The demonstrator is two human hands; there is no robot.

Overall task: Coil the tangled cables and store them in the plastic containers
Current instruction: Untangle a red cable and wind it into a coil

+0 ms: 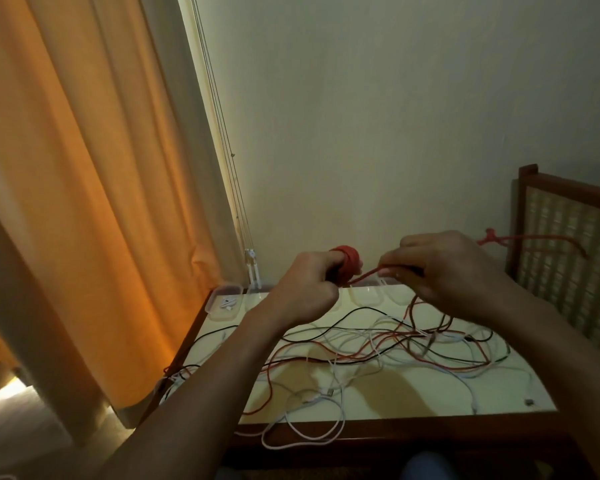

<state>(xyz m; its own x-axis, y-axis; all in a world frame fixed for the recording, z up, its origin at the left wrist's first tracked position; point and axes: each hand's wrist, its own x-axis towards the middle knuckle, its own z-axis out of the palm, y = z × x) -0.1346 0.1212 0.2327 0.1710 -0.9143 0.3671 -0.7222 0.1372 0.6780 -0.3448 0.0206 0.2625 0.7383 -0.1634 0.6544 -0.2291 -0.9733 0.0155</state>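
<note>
Left hand (302,292), right hand (444,268) grip red cable (351,262) (white cable (342,422) overhangs table (465,396) edge).

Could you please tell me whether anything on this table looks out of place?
A white cable loop dangles over the table at its front edge, and more cables hang off its left side, where they could snag while the red cable is coiled.

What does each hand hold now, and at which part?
The left hand holds the wound red cable coil, wrapped round its fingers. The right hand pinches the loose red strand just beside the coil.
</note>
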